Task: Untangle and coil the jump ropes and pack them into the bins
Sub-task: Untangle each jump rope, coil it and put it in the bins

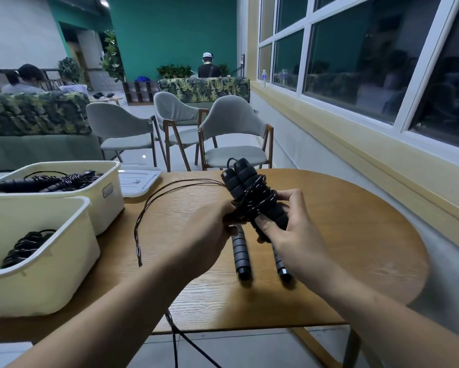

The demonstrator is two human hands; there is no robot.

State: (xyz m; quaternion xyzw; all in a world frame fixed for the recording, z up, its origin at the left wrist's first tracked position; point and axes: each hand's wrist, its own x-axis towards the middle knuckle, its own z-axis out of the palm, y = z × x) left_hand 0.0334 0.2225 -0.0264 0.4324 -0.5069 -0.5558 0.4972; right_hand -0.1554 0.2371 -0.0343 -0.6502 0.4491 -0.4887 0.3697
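Note:
Above the wooden table (355, 235), both hands hold a pair of black foam jump-rope handles (245, 181) with black cord wound round them. My right hand (289, 221) grips the handles from the right. My left hand (212, 229) pinches the cord at the bundle's left side. A loose loop of thin cord (154, 200) trails left across the table. Two ribbed grey handles (240, 257) of another rope lie under my hands, its cord hanging off the front edge. The near cream bin (50, 274) holds a coiled rope; the far cream bin (109, 192) holds several.
A white bin lid (141, 181) lies behind the far bin. Three grey chairs (233, 134) stand past the table, sofas and two people further back. A wall with a window ledge (355, 134) runs along the right.

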